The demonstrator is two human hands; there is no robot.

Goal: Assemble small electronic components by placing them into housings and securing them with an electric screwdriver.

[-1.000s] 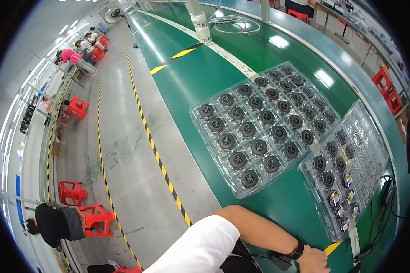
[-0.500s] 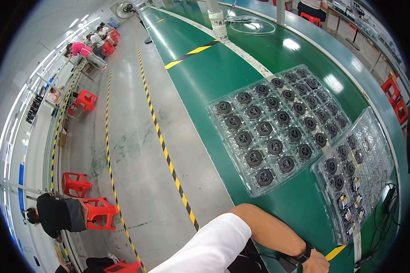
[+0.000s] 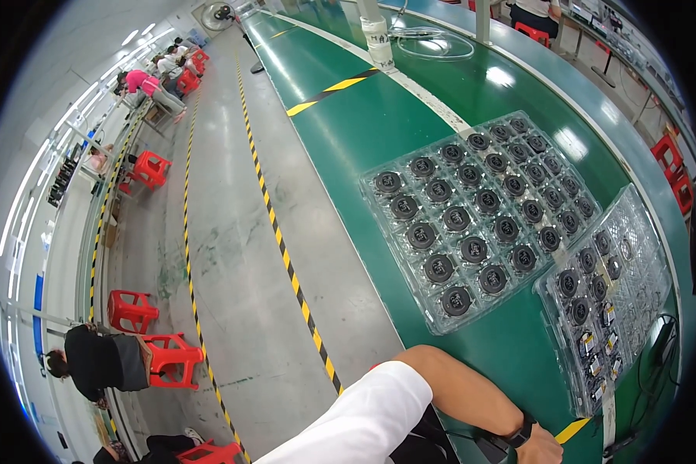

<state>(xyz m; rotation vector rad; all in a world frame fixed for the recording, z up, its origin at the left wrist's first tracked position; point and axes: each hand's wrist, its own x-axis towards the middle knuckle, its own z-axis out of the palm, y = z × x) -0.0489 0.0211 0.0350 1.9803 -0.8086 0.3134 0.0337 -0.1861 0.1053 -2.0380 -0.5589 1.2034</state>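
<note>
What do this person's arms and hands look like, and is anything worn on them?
Only the left arm shows: a plain white sleeve ending near the elbow, a black wristband that looks like a watch, and no visible glove on the left hand. The right arm and hand are out of view.

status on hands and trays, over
Left hand low at frame edge, grip unclear; right hand out of view. Clear tray of round black parts on green bench. Second tray beside it, partly filled; dark cables to its right.
</note>
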